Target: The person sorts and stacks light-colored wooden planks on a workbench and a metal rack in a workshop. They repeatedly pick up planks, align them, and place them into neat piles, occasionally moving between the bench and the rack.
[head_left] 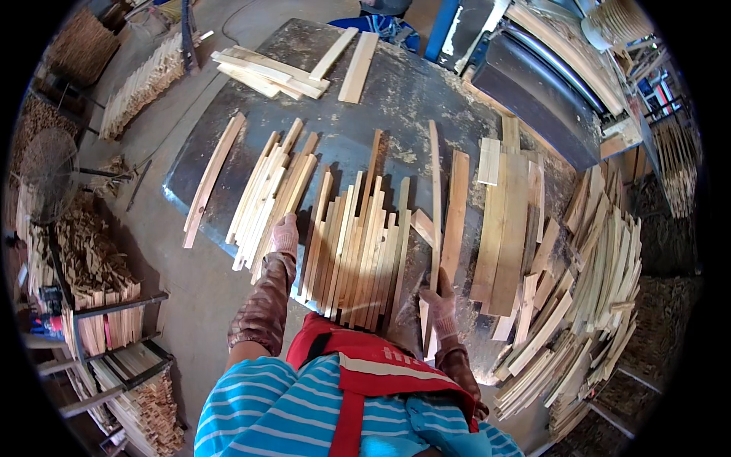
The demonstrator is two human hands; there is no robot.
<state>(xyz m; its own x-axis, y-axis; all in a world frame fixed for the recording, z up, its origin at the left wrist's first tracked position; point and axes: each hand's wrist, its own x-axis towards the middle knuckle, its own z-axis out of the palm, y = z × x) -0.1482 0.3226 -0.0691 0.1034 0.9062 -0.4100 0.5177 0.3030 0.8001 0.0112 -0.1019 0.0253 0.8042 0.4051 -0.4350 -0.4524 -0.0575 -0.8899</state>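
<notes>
My left hand (pixel 285 235), in a pale glove, is closed at the near right end of a light wooden strip (pixel 302 185). That strip lies along the right side of a loose bundle of pale strips (pixel 259 198). Farther right, my right hand (pixel 441 311), also gloved, is closed around the lower part of a long narrow wooden strip (pixel 435 190), which points away from me. Between my hands lies a wider row of strips (pixel 354 259) of uneven lengths, side by side, their near ends close to my red apron (pixel 365 362).
A dark metal table (pixel 320 107) carries the wood. Boards (pixel 502 228) lie to the right, near a big pile of strips (pixel 601 282). Short boards (pixel 266 72) rest at the far left. A dark machine (pixel 537 95) stands at the far right; a fan (pixel 49 175) is at left.
</notes>
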